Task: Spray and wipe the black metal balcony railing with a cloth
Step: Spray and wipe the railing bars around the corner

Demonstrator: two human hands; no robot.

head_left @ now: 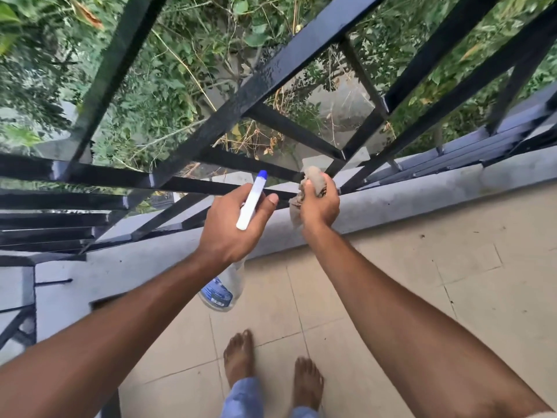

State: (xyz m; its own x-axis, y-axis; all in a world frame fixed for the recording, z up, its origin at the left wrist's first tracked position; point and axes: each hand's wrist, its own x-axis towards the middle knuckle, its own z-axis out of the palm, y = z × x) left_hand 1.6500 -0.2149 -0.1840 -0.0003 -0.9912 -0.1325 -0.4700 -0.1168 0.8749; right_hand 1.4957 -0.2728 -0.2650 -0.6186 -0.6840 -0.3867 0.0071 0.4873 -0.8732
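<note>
With the left hand [233, 227] grip closed round the spray bottle [251, 203] just in front of the railing [271, 76] and the right hand [321, 206] grip pressing the bunched cloth [313, 176] to a low bar, the wet-looking upper bars suggest spraying is done and most wiping is still to do.

- The railing [271, 76] stood on the ledge [422, 188], foliage [168, 95] behind it.
- The bottle [223, 286] in the left hand [232, 224] hung left of the cloth [315, 179] in the right hand [321, 203], before the railing.
- Feet [239, 357] stood on the floor [391, 282].
</note>
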